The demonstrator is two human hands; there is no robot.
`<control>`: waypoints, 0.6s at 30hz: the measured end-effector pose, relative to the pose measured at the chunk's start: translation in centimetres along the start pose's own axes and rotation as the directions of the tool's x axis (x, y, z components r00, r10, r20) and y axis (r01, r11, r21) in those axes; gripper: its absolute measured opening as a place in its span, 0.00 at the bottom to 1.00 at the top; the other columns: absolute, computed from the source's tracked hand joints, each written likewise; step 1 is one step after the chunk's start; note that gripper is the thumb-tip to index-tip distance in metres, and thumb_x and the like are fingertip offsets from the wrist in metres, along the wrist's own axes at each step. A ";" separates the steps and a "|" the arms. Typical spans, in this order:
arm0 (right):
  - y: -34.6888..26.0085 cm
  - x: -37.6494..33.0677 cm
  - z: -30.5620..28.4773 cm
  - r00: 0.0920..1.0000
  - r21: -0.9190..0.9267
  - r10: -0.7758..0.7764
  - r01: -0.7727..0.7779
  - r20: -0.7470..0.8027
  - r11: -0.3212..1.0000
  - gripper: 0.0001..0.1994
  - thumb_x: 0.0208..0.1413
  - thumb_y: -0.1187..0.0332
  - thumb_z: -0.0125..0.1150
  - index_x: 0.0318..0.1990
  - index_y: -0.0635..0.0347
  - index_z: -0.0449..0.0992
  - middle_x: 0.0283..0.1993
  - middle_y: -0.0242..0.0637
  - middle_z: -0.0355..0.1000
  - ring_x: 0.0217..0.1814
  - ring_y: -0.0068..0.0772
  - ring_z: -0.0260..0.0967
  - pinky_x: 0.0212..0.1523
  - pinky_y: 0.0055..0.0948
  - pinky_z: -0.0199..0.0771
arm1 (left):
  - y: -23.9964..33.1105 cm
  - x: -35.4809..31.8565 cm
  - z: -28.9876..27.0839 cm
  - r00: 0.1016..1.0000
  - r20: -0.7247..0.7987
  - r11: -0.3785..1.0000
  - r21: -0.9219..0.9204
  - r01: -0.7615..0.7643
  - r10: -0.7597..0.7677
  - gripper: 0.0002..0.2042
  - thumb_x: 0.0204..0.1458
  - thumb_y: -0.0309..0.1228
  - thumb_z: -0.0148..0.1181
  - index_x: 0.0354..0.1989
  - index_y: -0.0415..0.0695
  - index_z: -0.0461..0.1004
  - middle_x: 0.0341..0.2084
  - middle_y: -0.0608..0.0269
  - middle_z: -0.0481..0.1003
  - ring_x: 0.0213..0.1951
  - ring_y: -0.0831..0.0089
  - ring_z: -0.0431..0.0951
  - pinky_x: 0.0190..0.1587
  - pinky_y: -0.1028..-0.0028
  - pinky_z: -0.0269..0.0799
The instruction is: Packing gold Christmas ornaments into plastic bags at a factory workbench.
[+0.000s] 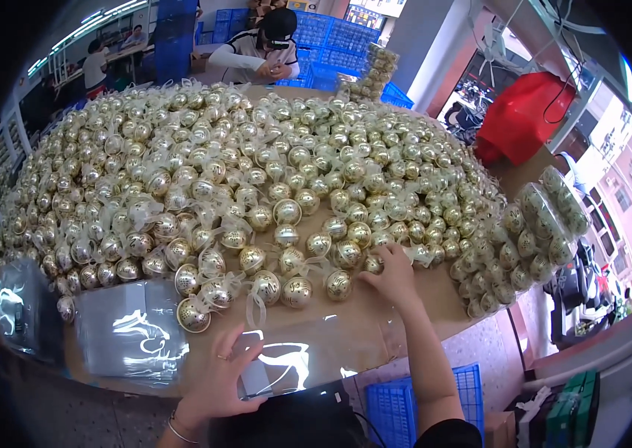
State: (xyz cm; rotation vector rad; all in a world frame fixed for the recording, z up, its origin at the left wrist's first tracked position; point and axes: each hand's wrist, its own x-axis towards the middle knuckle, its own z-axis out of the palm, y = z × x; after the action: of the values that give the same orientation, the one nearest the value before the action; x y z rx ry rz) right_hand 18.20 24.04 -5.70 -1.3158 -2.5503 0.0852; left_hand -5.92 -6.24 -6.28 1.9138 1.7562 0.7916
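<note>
A wide heap of gold ball-shaped bell ornaments (286, 211) with pale sheer ribbons covers most of the brown table (364, 321). My right hand (394, 276) reaches to the heap's front edge, its fingers and thumb closed around one gold bell ornament (373, 263). Near the table's front, my left hand (219, 377) has its thumb and fingers apart beside a clear plastic sleeve (286, 366), which lies flat and glossy. Whether the hand touches the sleeve I cannot tell.
Stacked clear plastic sheets (133, 336) lie at left front. Clear packs filled with bells (514, 254) stand at the right edge. A blue crate (394, 411) sits below the table. Across the heap, a person in a black cap (279, 30) works with both hands. A red cover (521, 119) hangs at right.
</note>
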 end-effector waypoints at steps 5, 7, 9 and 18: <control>2.0 -2.4 3.7 0.964 0.730 0.259 -0.220 0.062 0.647 0.30 0.43 0.68 0.70 0.56 0.58 0.66 0.47 0.38 0.65 0.49 0.33 0.66 0.47 0.29 0.69 | 0.0 0.5 0.0 1.000 -0.018 1.000 0.000 -0.012 0.012 0.43 0.26 0.42 0.73 0.59 0.48 0.64 0.62 0.45 0.51 0.62 0.43 0.52 0.62 0.53 0.53; 1.6 -2.6 4.0 0.963 0.657 0.267 -0.180 -0.033 0.732 0.31 0.43 0.69 0.70 0.57 0.58 0.64 0.48 0.39 0.65 0.50 0.32 0.66 0.48 0.29 0.69 | 0.1 0.6 -0.1 1.000 -0.021 1.000 0.013 -0.010 0.011 0.43 0.26 0.42 0.74 0.58 0.48 0.64 0.62 0.45 0.51 0.62 0.44 0.52 0.62 0.53 0.53; 0.5 -3.5 3.4 0.960 0.577 0.255 -0.143 -0.117 0.804 0.33 0.43 0.71 0.70 0.59 0.58 0.62 0.49 0.39 0.65 0.51 0.30 0.67 0.49 0.29 0.69 | 0.0 0.8 -0.2 1.000 -0.017 1.000 -0.030 0.002 -0.002 0.43 0.26 0.42 0.74 0.59 0.48 0.64 0.62 0.45 0.51 0.62 0.44 0.52 0.62 0.53 0.52; -3.7 -9.2 -5.7 0.803 0.611 -0.401 0.060 0.440 0.790 0.28 0.42 0.70 0.71 0.53 0.64 0.69 0.54 0.40 0.69 0.57 0.31 0.66 0.56 0.32 0.67 | -0.8 0.2 -0.4 1.000 -0.009 1.000 -0.021 -0.010 0.010 0.45 0.28 0.42 0.73 0.61 0.47 0.61 0.62 0.46 0.49 0.64 0.46 0.51 0.64 0.55 0.51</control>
State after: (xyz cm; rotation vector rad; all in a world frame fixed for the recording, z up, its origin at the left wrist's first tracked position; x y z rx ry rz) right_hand 21.85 14.04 -1.48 -0.7757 -2.7539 1.2554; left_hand -6.75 -5.96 -6.44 1.9100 1.7378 0.8208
